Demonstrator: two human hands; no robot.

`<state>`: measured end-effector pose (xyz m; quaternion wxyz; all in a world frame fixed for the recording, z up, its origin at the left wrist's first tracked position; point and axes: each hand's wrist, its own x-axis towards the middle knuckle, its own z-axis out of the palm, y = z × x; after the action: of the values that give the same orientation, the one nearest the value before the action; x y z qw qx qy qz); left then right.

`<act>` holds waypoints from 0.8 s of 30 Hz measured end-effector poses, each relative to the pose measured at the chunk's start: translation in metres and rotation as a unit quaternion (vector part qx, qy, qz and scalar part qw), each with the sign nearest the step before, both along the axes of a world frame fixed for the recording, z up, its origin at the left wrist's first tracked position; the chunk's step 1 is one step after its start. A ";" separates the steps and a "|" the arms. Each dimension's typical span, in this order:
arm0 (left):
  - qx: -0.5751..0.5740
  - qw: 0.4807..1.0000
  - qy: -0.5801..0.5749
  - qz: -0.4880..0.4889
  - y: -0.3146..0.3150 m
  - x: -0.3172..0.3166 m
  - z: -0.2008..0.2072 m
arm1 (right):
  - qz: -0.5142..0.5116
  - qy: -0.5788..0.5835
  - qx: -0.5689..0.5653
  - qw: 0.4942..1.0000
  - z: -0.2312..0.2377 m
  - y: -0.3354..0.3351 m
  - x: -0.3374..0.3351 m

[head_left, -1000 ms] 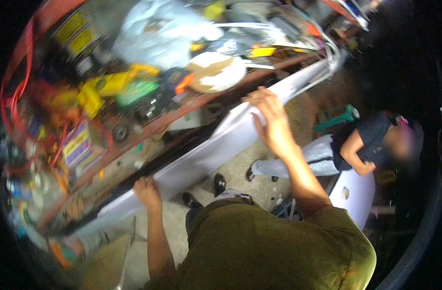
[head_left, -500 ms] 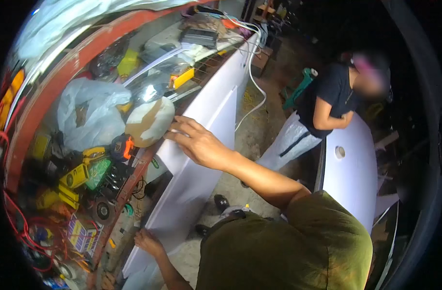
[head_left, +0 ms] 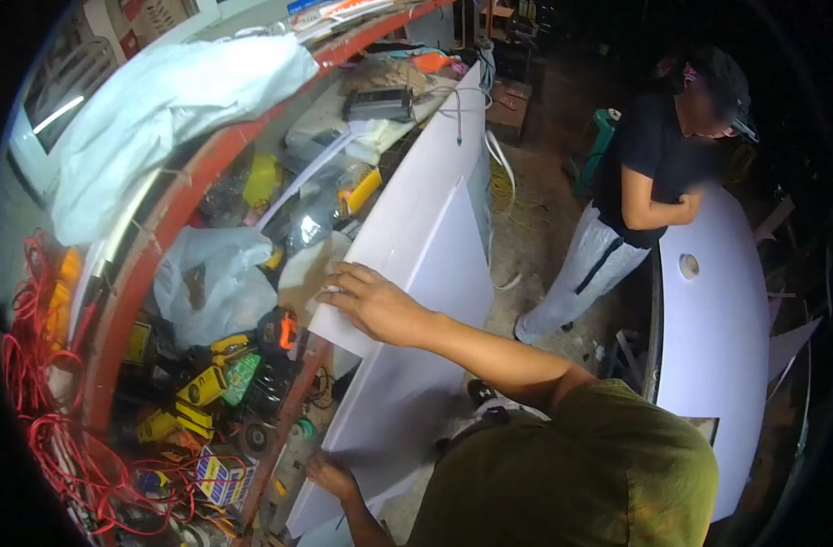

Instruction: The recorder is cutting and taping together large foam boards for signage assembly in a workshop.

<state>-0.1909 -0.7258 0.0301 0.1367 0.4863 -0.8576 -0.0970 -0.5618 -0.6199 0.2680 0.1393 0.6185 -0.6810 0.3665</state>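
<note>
A narrow white board (head_left: 400, 239) lies along the upper part of a larger white panel (head_left: 407, 383), which slants down from a cluttered bench. My right hand (head_left: 375, 305) grips the near corner of the narrow board, its fingers bent over the edge. Lower down, my left hand (head_left: 332, 476) holds the bottom left edge of the larger panel, with part of its fingers hidden. Just beyond my right fingers, a beige and white rounded piece (head_left: 311, 273) is partly covered by the board.
Tools, yellow boxes (head_left: 202, 387), a clear plastic bag (head_left: 216, 287) and tangled red cable (head_left: 61, 456) fill the bench. A red metal rail (head_left: 152, 242) runs along it. At right a co-worker (head_left: 640, 173) stands by another white panel (head_left: 713, 337) bearing a tape roll (head_left: 689, 266).
My view has swung left, so the bench shows more. The narrow board now covers more of the rounded piece. The white cable hangs differently behind the panel. Both hands keep their holds.
</note>
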 end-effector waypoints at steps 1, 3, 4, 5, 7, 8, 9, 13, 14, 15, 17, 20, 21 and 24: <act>-0.006 1.000 0.004 0.003 -0.002 0.001 -0.001 | 0.003 0.004 -0.006 1.000 0.000 -0.002 0.001; -0.028 0.999 0.037 -0.020 -0.005 0.008 -0.008 | 0.005 0.015 0.004 1.000 0.001 -0.007 0.001; -0.033 0.998 0.040 -0.021 -0.006 0.004 -0.003 | 0.004 0.013 0.000 1.000 0.000 -0.008 -0.001; -0.031 0.998 0.042 -0.025 -0.005 0.002 0.002 | 0.004 0.016 -0.005 1.000 0.000 -0.010 -0.002; -0.036 0.998 0.046 -0.027 0.000 -0.001 0.011 | 0.007 -0.003 0.012 1.000 0.000 -0.012 -0.002; -0.032 0.998 0.040 -0.025 0.004 0.001 0.013 | 0.009 -0.001 -0.005 1.000 -0.004 -0.015 -0.001; -0.028 0.999 0.035 -0.021 0.003 0.004 0.014 | 0.012 0.003 -0.012 1.000 -0.005 -0.017 0.000; -0.068 0.992 0.097 -0.035 0.010 -0.010 0.009 | 0.008 0.021 0.003 1.000 -0.002 -0.008 -0.005; -0.163 0.982 0.087 -0.034 0.021 -0.018 0.026 | 0.006 0.017 0.014 1.000 0.000 -0.003 -0.006; -0.172 0.980 0.096 -0.030 0.013 -0.013 0.006 | 0.002 0.014 0.024 1.000 0.001 -0.001 -0.006; -0.111 0.984 0.137 -0.039 0.009 0.002 -0.018 | 0.007 0.018 0.025 1.000 -0.004 -0.003 -0.004; -0.025 0.991 0.122 -0.047 0.029 0.027 -0.047 | 0.037 0.000 0.035 0.999 0.004 0.001 0.002; 0.024 0.987 0.154 -0.044 0.030 0.033 -0.063 | 0.040 0.005 0.032 0.999 0.006 0.004 0.003; 0.167 0.977 0.120 -0.051 0.072 0.011 0.024 | 0.032 -0.012 0.030 0.999 0.007 0.014 -0.001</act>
<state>-0.1798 -0.6537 0.0541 0.1507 0.4424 -0.8304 -0.3035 -0.5628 -0.6061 0.2751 0.1012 0.6395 -0.6731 0.3573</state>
